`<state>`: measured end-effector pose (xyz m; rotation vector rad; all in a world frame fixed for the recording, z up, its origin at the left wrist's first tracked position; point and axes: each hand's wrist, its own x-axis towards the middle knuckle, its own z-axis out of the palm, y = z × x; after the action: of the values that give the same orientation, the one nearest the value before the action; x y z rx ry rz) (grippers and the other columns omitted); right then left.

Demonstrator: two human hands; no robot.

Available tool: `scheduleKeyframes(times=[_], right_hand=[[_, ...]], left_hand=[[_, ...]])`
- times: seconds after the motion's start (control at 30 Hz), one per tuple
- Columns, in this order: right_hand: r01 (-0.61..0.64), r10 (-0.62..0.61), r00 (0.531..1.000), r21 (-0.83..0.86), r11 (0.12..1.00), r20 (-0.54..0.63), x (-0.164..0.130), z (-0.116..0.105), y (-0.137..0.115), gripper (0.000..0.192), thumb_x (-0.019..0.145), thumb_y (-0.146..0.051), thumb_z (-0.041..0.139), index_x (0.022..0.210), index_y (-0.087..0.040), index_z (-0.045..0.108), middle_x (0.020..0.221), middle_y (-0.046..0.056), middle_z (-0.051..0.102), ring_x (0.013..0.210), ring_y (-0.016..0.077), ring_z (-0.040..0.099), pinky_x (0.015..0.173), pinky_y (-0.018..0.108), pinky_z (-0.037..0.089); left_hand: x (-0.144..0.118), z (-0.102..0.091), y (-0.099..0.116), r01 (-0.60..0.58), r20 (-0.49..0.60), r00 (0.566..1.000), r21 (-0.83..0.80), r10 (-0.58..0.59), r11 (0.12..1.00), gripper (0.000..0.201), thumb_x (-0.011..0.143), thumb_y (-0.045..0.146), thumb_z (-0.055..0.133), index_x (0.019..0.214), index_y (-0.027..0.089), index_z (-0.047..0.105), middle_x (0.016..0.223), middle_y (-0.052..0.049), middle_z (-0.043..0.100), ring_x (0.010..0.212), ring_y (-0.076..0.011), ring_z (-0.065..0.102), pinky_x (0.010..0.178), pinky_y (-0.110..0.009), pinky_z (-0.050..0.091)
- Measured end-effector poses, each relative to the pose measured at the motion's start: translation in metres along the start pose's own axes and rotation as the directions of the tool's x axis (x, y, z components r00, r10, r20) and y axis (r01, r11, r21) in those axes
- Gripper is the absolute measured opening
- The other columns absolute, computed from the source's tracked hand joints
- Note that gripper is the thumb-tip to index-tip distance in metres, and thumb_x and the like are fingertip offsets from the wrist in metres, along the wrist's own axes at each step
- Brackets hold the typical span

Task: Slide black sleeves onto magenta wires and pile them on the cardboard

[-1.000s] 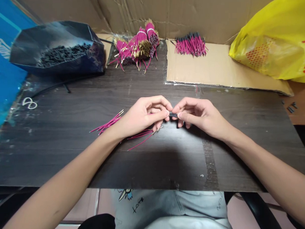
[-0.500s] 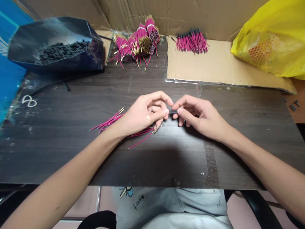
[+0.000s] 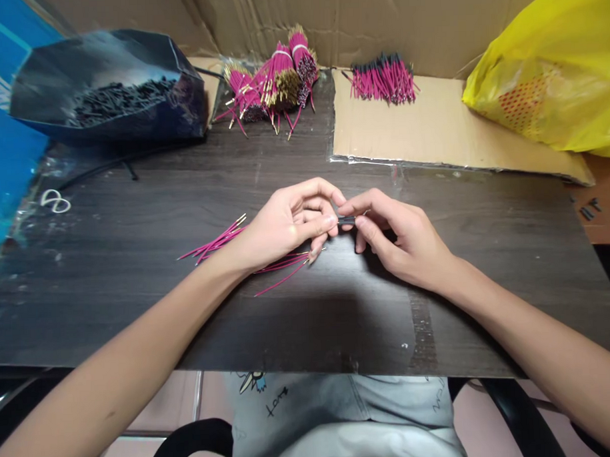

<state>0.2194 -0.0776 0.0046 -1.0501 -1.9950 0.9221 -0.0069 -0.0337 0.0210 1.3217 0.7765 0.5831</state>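
Short black sleeve, thin and tubular, pinched between closed fingers of left hand and right hand.

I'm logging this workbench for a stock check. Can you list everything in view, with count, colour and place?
small black tube: one, black, pinched between both hands' fingertips
loose wires: a handful, magenta, under the left hand
bundled wires: several bundles, magenta, table's far middle
sleeved wires: one pile, magenta with black ends, on cardboard sheet
black bag: one, holding black pieces, far left
yellow bag: one, far right
table: one, dark wood
left hand: one, centre
right hand: one, centre
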Motion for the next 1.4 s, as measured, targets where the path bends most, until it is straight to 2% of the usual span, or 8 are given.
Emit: scheduleKeyframes(times=[0.17,0.33,0.53,0.8,1.03,1.23,1.4], right_hand=[[0.020,-0.020,1.000,-0.004,1.000,-0.008,0.000,0.003,-0.002,0.022,0.113,-0.026,0.045,0.127,-0.022,0.062,0.100,0.002,0.073,0.072,0.0092,0.066,0.074,0.024,0.051],[-0.078,0.081,0.995,0.051,0.996,-0.060,-0.002,0.008,-0.005,0.023,0.114,-0.029,0.042,0.131,-0.023,0.057,0.098,0.002,0.072,0.071,0.0106,0.066,0.073,0.026,0.053],[-0.117,0.126,0.988,0.095,0.989,-0.092,-0.002,0.010,-0.007,0.023,0.109,-0.030,0.056,0.131,-0.022,0.057,0.094,0.001,0.072,0.073,0.0109,0.066,0.070,0.025,0.053],[-0.115,0.144,0.978,0.190,0.975,-0.151,0.001,0.012,-0.004,0.014,0.102,-0.023,0.065,0.115,-0.021,0.060,0.089,-0.001,0.073,0.064,0.0098,0.066,0.059,0.023,0.053],[-0.149,0.180,0.981,0.312,0.938,-0.072,0.001,0.009,-0.002,0.014,0.104,-0.027,0.066,0.115,-0.020,0.060,0.093,0.000,0.075,0.060,0.0081,0.069,0.056,0.020,0.054],[-0.193,0.202,0.979,0.511,0.838,0.040,0.004,0.004,-0.001,0.012,0.107,-0.026,0.062,0.112,-0.016,0.061,0.095,0.002,0.075,0.067,0.0100,0.074,0.053,0.017,0.051],[-0.230,0.217,0.972,0.574,0.786,0.092,0.006,0.002,-0.001,0.013,0.107,-0.026,0.062,0.114,-0.015,0.061,0.096,0.003,0.076,0.067,0.0115,0.075,0.051,0.018,0.051]], left_hand=[[0.001,0.001,-0.002,-0.029,0.000,1.000,-0.013,0.029,0.999,0.028,0.093,0.029,0.077,0.108,0.015,0.057,0.079,0.002,0.066,0.048,-0.0062,0.059,0.048,-0.018,0.055],[0.003,0.004,-0.005,-0.056,-0.047,0.997,-0.028,0.055,0.998,0.037,0.090,0.035,0.081,0.111,0.015,0.058,0.079,0.002,0.066,0.048,-0.0060,0.059,0.047,-0.018,0.054],[0.004,0.004,-0.003,-0.063,-0.048,0.997,0.010,0.064,0.998,0.027,0.093,0.026,0.074,0.111,0.016,0.058,0.079,0.003,0.066,0.048,-0.0063,0.060,0.047,-0.018,0.055],[0.004,0.005,-0.003,-0.039,-0.061,0.997,0.017,0.040,0.999,0.017,0.093,0.021,0.070,0.105,0.014,0.059,0.077,0.001,0.067,0.045,-0.0058,0.057,0.045,-0.018,0.053],[0.003,0.004,-0.002,-0.059,-0.036,0.998,0.032,0.060,0.998,0.017,0.093,0.021,0.072,0.101,0.014,0.059,0.076,0.000,0.068,0.047,-0.0054,0.059,0.046,-0.015,0.052],[0.005,0.002,-0.005,-0.077,-0.030,0.997,0.037,0.078,0.996,0.019,0.092,0.022,0.074,0.100,0.014,0.059,0.078,0.000,0.070,0.047,-0.0061,0.060,0.046,-0.017,0.053],[0.005,0.001,-0.005,-0.084,-0.025,0.996,0.031,0.085,0.996,0.020,0.091,0.023,0.076,0.098,0.014,0.059,0.075,0.001,0.068,0.047,-0.0060,0.059,0.045,-0.016,0.053]])
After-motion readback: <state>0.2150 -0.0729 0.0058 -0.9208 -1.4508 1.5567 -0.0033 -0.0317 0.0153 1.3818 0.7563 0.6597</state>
